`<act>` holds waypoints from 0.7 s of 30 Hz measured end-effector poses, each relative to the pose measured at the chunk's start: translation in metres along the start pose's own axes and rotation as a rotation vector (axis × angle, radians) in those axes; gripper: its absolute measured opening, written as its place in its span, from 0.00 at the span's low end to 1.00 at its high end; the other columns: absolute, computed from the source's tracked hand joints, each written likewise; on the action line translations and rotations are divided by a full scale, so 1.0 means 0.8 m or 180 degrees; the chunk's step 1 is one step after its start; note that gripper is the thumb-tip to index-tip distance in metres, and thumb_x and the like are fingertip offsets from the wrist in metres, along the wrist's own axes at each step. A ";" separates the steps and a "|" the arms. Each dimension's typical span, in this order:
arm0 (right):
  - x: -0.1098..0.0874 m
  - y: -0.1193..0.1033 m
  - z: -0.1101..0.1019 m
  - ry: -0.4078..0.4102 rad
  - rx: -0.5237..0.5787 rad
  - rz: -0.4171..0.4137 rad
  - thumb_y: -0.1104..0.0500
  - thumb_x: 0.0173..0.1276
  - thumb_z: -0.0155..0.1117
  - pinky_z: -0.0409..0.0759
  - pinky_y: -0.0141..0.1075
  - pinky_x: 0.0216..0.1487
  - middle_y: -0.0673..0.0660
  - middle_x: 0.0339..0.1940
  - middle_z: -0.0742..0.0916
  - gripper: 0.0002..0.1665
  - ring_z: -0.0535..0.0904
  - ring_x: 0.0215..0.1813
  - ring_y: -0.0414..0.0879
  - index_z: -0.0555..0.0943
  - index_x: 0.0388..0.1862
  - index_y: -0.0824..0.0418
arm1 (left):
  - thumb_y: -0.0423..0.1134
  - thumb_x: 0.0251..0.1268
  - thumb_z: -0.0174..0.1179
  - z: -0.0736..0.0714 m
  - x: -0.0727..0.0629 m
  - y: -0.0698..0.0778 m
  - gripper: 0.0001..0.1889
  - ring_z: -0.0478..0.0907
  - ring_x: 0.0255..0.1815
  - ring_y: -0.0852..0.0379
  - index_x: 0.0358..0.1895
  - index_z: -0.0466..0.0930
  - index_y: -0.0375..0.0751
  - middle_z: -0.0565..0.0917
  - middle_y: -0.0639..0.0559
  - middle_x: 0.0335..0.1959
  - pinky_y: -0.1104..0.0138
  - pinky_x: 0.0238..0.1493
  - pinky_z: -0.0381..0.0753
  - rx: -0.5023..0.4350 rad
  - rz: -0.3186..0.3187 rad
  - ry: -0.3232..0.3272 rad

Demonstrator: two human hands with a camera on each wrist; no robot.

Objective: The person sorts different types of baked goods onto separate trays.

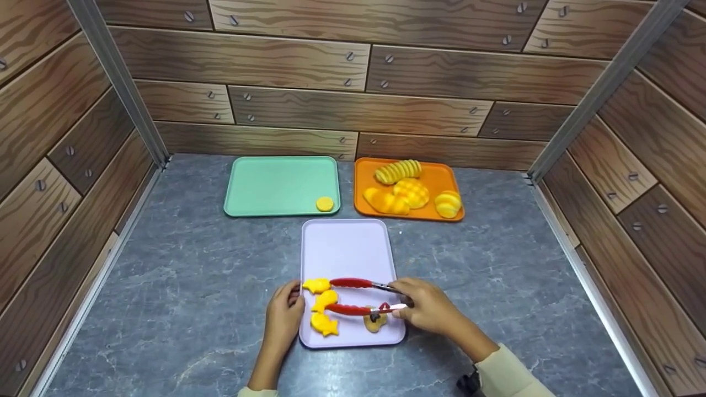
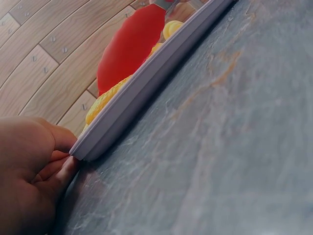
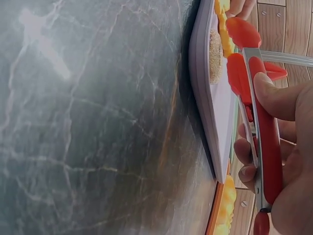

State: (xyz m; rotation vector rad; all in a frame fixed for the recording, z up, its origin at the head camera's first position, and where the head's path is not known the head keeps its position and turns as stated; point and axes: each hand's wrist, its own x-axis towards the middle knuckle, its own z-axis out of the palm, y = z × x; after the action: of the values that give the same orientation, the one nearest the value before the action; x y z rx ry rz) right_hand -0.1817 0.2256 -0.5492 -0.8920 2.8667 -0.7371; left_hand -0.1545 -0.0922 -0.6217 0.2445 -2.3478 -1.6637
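With thumb and fingers, my left hand [image 1: 282, 317] pinches the left rim of the lilac tray [image 1: 347, 248], as the left wrist view shows. My right hand [image 1: 427, 306] grips red-tipped metal tongs [image 3: 266, 132], spread apart over the tray. One tong tip is by the upper yellow fish-shaped piece [image 1: 317, 285], the other by the middle fish-shaped piece [image 1: 326, 298]; whether they touch, I cannot tell. A third fish-shaped piece [image 1: 324, 324] lies nearest me. Partly under the tongs, a brown biscuit-like piece [image 1: 374, 325] sits on the tray's right side.
Behind on the left stands a green tray [image 1: 276, 184] with a round yellow piece [image 1: 325, 204] in its corner. Beside it, an orange tray [image 1: 361, 171] bears several toy breads [image 1: 411, 193]. Wood-patterned walls [image 1: 298, 60] enclose the grey marbled table [image 1: 182, 264].
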 end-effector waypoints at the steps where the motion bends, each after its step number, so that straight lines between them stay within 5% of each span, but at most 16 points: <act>1: 0.000 0.000 -0.001 0.0001 -0.0013 -0.0006 0.49 0.61 0.74 0.78 0.57 0.64 0.56 0.62 0.85 0.33 0.80 0.63 0.56 0.80 0.65 0.56 | 0.25 0.64 0.59 0.000 0.000 0.000 0.17 0.83 0.47 0.48 0.56 0.80 0.28 0.83 0.38 0.48 0.59 0.53 0.85 0.0003 0.0013 0.0003; 21: 0.000 -0.001 -0.001 0.0077 -0.0348 -0.0115 0.50 0.60 0.75 0.81 0.54 0.60 0.54 0.59 0.86 0.31 0.82 0.60 0.53 0.82 0.62 0.56 | 0.26 0.66 0.58 0.000 -0.001 -0.002 0.17 0.83 0.48 0.48 0.57 0.81 0.29 0.83 0.39 0.48 0.59 0.54 0.85 0.0013 -0.0021 0.0010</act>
State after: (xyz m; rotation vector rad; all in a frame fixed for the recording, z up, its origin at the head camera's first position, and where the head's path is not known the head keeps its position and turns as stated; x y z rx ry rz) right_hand -0.1819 0.2254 -0.5482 -0.9564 2.9445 -0.6031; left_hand -0.1541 -0.0925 -0.6230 0.2555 -2.3509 -1.6605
